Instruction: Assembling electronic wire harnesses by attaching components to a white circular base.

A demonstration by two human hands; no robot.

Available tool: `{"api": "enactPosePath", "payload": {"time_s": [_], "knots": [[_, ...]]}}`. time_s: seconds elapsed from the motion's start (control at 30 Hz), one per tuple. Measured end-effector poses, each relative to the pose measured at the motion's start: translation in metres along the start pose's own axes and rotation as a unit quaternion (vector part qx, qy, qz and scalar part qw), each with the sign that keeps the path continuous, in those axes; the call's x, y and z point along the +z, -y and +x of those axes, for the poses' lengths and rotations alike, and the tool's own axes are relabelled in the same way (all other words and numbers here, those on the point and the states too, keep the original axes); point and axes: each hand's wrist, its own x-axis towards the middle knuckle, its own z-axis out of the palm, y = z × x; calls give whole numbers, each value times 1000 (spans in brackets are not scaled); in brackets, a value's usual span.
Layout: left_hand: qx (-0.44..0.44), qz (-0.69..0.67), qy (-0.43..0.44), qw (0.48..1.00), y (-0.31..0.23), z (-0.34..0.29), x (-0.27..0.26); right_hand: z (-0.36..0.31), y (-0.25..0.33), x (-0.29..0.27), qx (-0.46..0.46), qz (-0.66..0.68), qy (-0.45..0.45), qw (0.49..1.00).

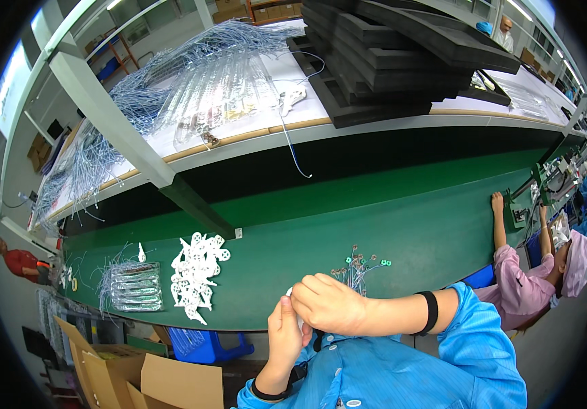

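Close in front of my body, my left hand (284, 335) and my right hand (325, 304) meet with fingers closed around a small white plastic part (289, 292). Only slivers of it show between the fingers, so its shape is hidden. Just beyond my right hand lies a bunch of thin wires (354, 273) with small round brown and green ends. To the left on the green work surface (286, 255) is a heap of white plastic parts (194, 273). Left of that heap sits a clear ridged tray (136, 287) with wires trailing from it.
A raised shelf (259, 133) carries bundled wires (191, 58), clear plastic trays (218, 92) and stacked black foam frames (389, 61). A grey-green post (113, 109) rises at left. Open cardboard boxes (177, 382) and a blue stool (211, 347) stand below. A co-worker in pink (521, 283) works at right.
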Motion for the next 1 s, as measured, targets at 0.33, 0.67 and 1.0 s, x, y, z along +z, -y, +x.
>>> {"api": "enactPosePath", "payload": {"time_s": [0.33, 0.67, 1.0], "knots": [[-111, -159, 98, 976, -30, -7, -7, 3, -14, -38, 99, 238, 48, 965], [-98, -126, 70, 985, -32, -3, 0, 3, -19, -35, 86, 234, 48, 967], [-84, -100, 82, 988, -30, 5, -4, 6, -22, -25, 58, 174, 24, 983]]}}
